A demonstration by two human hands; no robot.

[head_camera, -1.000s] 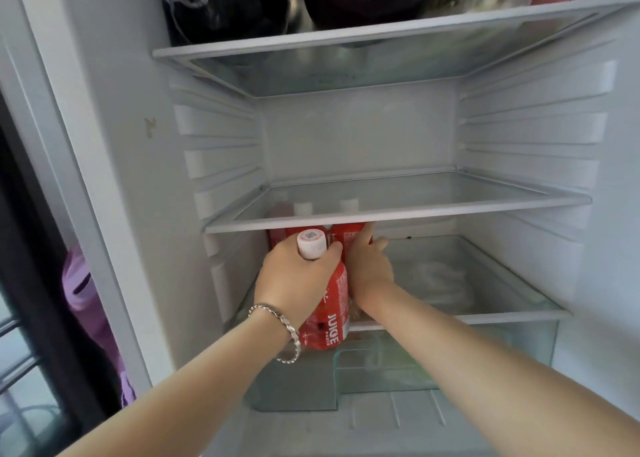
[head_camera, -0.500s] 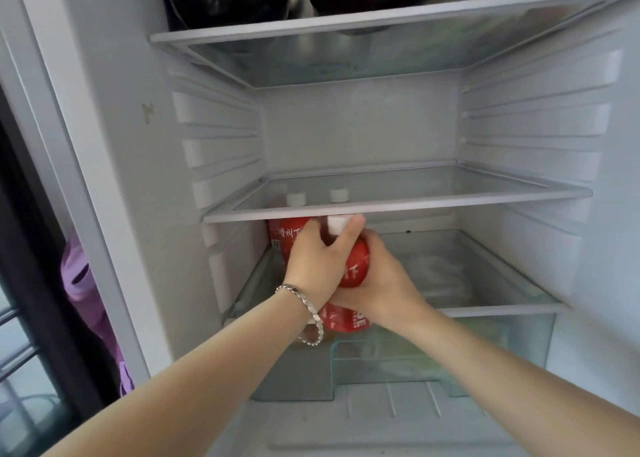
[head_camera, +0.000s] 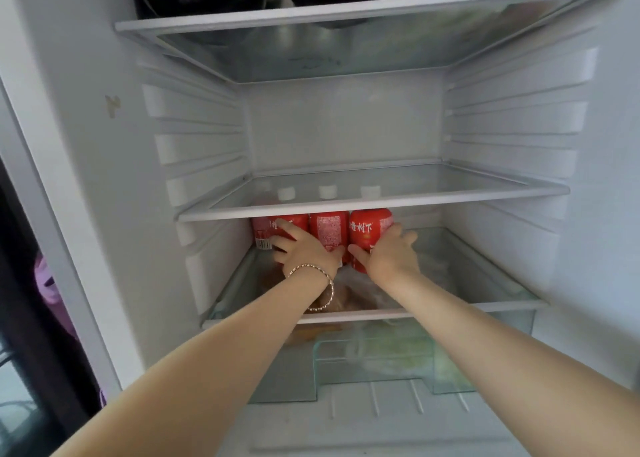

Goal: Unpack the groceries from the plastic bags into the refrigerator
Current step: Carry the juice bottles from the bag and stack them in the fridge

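- while both arms reach into the refrigerator, four red juice bottles stand upright in a row at centre frame, long axes vertical, white caps showing through the glass middle shelf above them.
- the bottles sit at the back left of the lower glass shelf, touching side by side; the leftmost one is close to the left wall.
- the left hand lies with fingers spread across the fronts of the left bottles, a bracelet on its wrist.
- the right hand wraps the rightmost bottle, thumb on its front and fingers curved round its right side.
- the caps stand just under the middle shelf, with little room above; the lower shelf is open to the right of the row.
- below, a clear crisper drawer holds bagged produce, blurred.
- half a second ago both hands held one bottle near the shelf's front edge; now it stands back in the row, and the hands have gone deeper.
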